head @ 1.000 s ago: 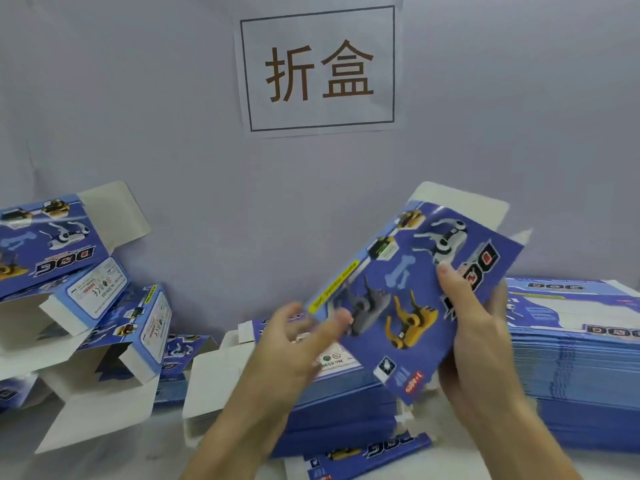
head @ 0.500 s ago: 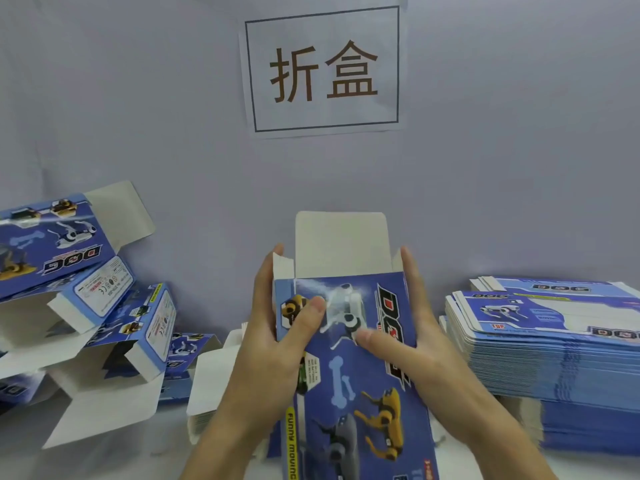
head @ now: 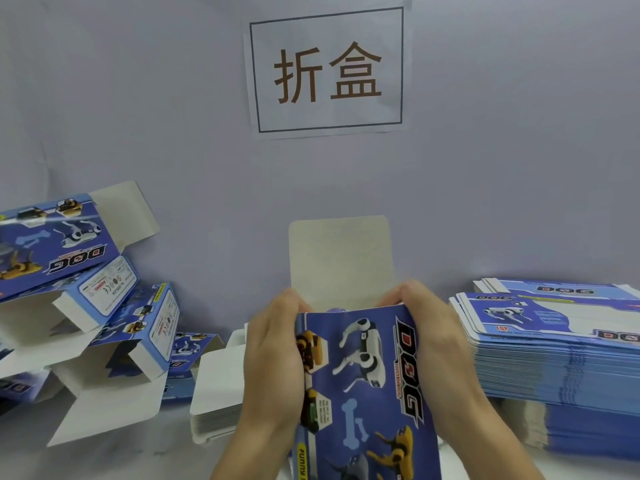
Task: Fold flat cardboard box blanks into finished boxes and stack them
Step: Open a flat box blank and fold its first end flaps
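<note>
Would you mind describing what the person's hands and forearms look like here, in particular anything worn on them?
Both hands are bare: no gloves on the left hand or the right hand, and no rings or watch show. The forearms rising from the bottom edge are bare too, with no sleeve or cuff in view as far as the frame reaches. Nails look short and unpainted, though the picture is soft.

Even, soft overhead light, faint shadows, slight overall softness, wide-angle bowing toward the left and right edges.
</note>
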`<action>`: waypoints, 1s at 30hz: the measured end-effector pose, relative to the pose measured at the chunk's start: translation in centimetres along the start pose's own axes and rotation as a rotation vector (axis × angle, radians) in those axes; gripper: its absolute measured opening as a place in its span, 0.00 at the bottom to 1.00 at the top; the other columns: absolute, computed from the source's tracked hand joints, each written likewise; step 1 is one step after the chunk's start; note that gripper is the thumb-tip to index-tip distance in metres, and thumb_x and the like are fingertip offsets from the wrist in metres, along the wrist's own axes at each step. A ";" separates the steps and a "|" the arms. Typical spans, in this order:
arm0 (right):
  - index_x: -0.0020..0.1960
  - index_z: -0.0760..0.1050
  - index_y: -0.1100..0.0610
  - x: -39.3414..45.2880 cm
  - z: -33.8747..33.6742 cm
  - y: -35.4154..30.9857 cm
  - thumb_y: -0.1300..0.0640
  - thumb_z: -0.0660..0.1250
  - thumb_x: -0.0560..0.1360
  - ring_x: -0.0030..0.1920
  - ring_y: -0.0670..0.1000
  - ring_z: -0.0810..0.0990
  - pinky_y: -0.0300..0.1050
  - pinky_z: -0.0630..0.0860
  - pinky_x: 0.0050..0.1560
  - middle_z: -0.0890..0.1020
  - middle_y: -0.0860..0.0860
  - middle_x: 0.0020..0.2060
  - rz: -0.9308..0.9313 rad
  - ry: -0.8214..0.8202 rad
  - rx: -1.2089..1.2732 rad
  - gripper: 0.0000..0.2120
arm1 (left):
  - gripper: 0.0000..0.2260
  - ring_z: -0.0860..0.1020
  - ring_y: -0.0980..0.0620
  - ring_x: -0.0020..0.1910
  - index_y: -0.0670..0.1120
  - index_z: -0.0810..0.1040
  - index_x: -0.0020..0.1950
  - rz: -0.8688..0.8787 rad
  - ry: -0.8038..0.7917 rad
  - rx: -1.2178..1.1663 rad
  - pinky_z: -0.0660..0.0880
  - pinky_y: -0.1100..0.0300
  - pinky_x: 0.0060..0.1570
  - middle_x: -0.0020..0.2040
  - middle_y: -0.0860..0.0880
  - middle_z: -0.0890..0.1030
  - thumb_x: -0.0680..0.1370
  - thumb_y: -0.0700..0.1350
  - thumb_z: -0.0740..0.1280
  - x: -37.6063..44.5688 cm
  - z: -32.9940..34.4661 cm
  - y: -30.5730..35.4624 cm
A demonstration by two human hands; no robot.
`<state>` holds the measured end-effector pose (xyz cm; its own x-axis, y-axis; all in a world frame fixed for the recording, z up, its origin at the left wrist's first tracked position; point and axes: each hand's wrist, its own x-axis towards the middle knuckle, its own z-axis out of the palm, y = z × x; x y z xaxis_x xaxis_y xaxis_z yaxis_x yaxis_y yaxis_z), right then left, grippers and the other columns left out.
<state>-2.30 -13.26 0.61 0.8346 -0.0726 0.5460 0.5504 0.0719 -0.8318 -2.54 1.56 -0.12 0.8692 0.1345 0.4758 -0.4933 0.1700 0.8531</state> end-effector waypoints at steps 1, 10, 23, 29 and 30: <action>0.39 0.74 0.55 0.0 0.1 0.0 0.37 0.60 0.67 0.32 0.56 0.75 0.56 0.73 0.35 0.74 0.62 0.31 0.008 -0.004 -0.013 0.21 | 0.15 0.69 0.50 0.29 0.44 0.70 0.34 0.001 0.009 0.015 0.70 0.59 0.27 0.29 0.46 0.70 0.77 0.51 0.61 0.2 -0.2 0.0; 0.53 0.75 0.39 -0.6 0.8 -0.3 0.52 0.58 0.76 0.27 0.54 0.75 0.43 0.74 0.29 0.73 0.53 0.25 0.113 -0.099 0.178 0.11 | 0.16 0.78 0.40 0.38 0.63 0.77 0.54 0.017 0.009 -0.159 0.74 0.45 0.38 0.41 0.47 0.81 0.82 0.42 0.57 0.7 -0.7 0.8; 0.61 0.75 0.49 -1.1 -1.7 -1.1 0.51 0.71 0.69 0.43 0.60 0.86 0.47 0.83 0.37 0.86 0.61 0.49 0.101 -0.309 0.340 0.21 | 0.15 0.84 0.42 0.50 0.56 0.79 0.56 0.215 -0.215 0.060 0.79 0.30 0.40 0.56 0.57 0.82 0.72 0.58 0.68 0.2 -1.8 1.3; 0.56 0.80 0.45 -0.5 -2.0 -1.1 0.38 0.81 0.58 0.42 0.60 0.87 0.48 0.82 0.34 0.85 0.60 0.53 0.079 -0.231 0.310 0.30 | 0.22 0.81 0.50 0.58 0.55 0.83 0.52 0.231 -0.303 0.144 0.83 0.44 0.38 0.63 0.57 0.78 0.66 0.68 0.74 -0.2 -2.0 3.1; 0.56 0.80 0.45 -0.5 -1.9 -1.2 0.38 0.81 0.59 0.42 0.60 0.87 0.49 0.82 0.34 0.85 0.59 0.52 0.075 -0.229 0.294 0.29 | 0.20 0.81 0.52 0.58 0.56 0.83 0.52 0.245 -0.313 0.157 0.82 0.53 0.36 0.62 0.57 0.78 0.66 0.66 0.75 -0.3 -1.9 3.2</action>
<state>-3.44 -15.18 1.18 0.8378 0.1656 0.5202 0.4421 0.3532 -0.8245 -4.45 3.92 2.10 0.7070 -0.1545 0.6902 -0.6967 0.0155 0.7172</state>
